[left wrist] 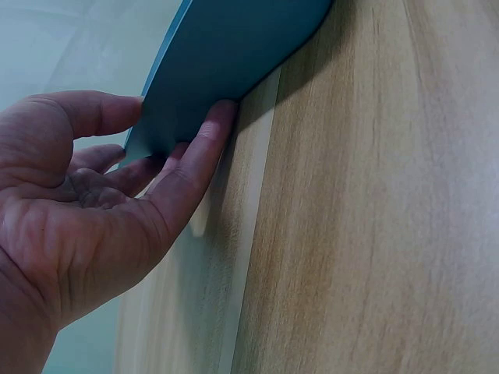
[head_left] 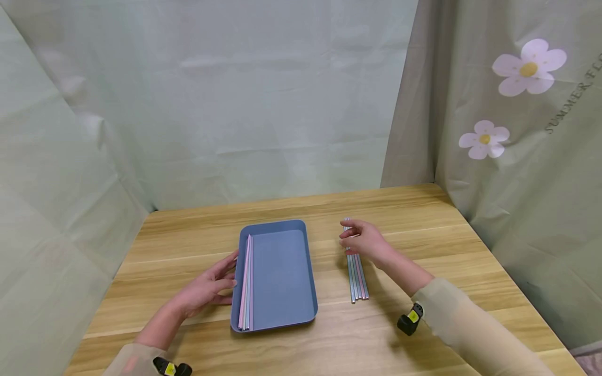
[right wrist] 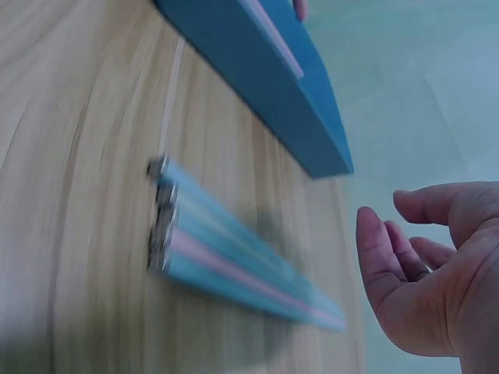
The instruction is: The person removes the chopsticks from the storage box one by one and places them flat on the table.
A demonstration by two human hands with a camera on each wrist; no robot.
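A blue-grey rectangular tray [head_left: 284,277] lies on the table, with several pastel chopsticks [head_left: 246,287] along its left side. At the tray's left edge is my left hand [head_left: 209,284]. Its thumb [left wrist: 109,114] meets the rim while the fingers [left wrist: 199,144] lie against the outer wall, holding the tray from the side. To the right of the tray lies a bundle of pale blue and pink chopsticks [head_left: 357,279] with silvery ends. Over the bundle's far part hovers my right hand [head_left: 364,243], fingers loosely bent and apart from the thumb, nothing held. It partly hides the bundle in the head view.
The wood-grained table [head_left: 188,235] is bordered by pale cloth at the back and left, and by a flowered curtain [head_left: 517,209] on the right. A strip of tabletop separates the tray from the chopstick bundle.
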